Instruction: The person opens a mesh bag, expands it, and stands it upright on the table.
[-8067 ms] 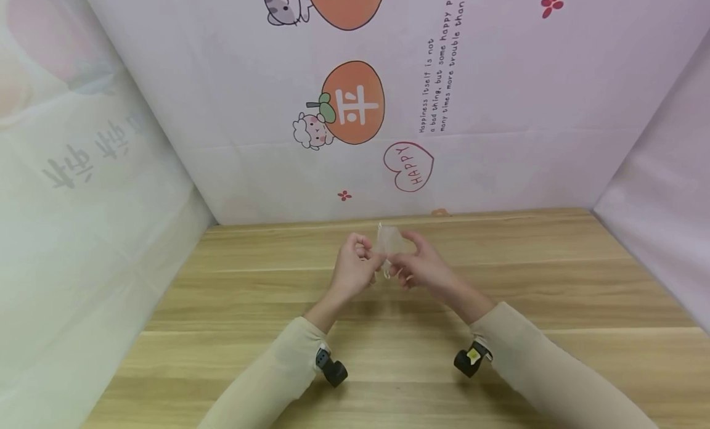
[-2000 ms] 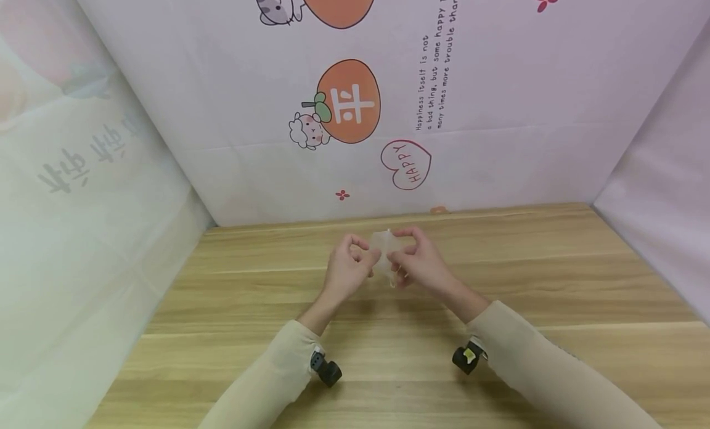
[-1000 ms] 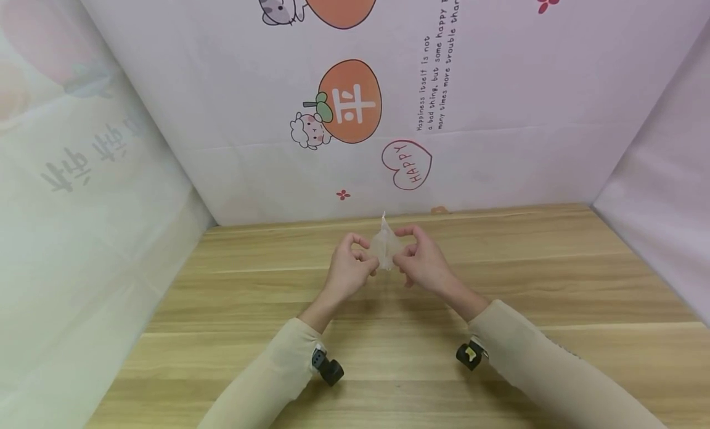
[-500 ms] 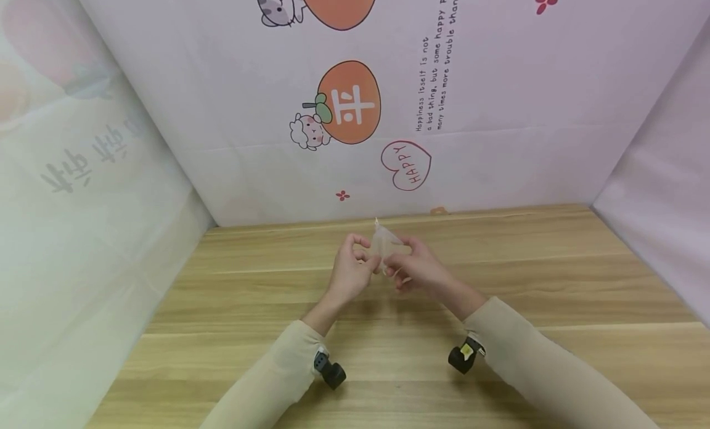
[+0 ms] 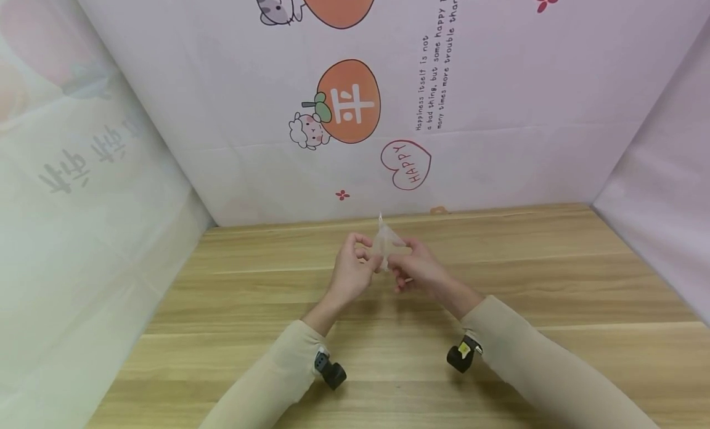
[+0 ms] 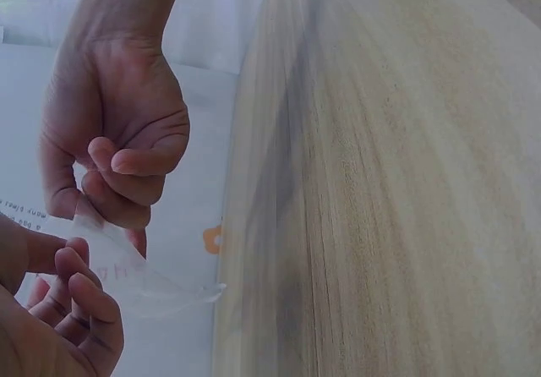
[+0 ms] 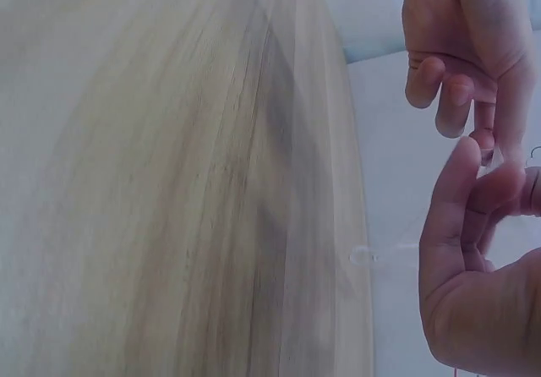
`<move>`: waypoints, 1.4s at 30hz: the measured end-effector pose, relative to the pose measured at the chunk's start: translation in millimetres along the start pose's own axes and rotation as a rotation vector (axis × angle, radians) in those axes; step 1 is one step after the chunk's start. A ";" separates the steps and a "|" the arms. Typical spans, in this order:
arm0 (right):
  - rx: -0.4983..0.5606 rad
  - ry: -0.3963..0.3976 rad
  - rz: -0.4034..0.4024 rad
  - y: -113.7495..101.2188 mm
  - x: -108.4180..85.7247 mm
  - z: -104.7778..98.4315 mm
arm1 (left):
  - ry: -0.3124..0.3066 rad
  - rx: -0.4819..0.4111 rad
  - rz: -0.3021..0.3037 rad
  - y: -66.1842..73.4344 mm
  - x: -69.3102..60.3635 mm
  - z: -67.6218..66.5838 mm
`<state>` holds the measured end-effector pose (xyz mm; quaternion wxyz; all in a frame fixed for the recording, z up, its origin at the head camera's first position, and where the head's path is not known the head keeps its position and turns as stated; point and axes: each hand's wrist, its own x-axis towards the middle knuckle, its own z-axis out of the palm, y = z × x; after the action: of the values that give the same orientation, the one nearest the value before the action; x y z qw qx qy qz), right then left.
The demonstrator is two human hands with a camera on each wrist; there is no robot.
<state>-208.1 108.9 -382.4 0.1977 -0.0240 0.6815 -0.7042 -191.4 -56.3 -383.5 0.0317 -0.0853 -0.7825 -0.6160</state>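
Note:
A small, thin, translucent whitish film piece (image 5: 386,238) is held up above the table between both hands; its exact kind is unclear. One end narrows to a point facing away from me. My left hand (image 5: 352,269) pinches its left side near the lower edge between thumb and fingers. From the right, my right hand (image 5: 426,273) pinches it with thumb and index finger. In the left wrist view, the film (image 6: 139,280) tapers to a small whitish tip. A clear loop-like end (image 7: 362,255) shows in the right wrist view, where fingers hide most of the film.
Underneath lies a wood-grain table (image 5: 266,293). A pale printed back sheet (image 5: 488,108) rises behind its far edge, with similar sheets at left and right. Black wrist cameras (image 5: 331,372) hang from both sleeves.
The film has been turned and reshaped between the fingers; its pointed end rises at the far side. Compared with one second ago, the right hand has shifted slightly left, closer to the left hand.

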 end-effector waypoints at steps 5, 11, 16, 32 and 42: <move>-0.049 -0.008 0.035 2.2 0.7 1.2 | -0.006 -0.008 -0.003 -1.6 -0.2 -0.4; -0.034 -0.028 0.029 4.9 2.2 0.2 | -0.008 -0.012 -0.011 -3.0 -0.5 -2.3; -0.031 -0.006 0.006 2.1 1.7 0.0 | -0.018 -0.033 -0.023 -2.7 -1.2 -3.7; -0.252 0.137 -0.119 0.8 1.5 -3.8 | -0.030 0.002 -0.040 -1.4 -1.4 -3.0; -0.523 0.259 -0.377 -2.4 -2.6 -6.4 | 0.044 0.139 0.003 -5.2 2.6 -6.7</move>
<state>-208.3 115.8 -379.9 -0.0370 -0.1098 0.8420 -0.5269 -195.3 -63.7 -386.6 0.0557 -0.0708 -0.8222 -0.5620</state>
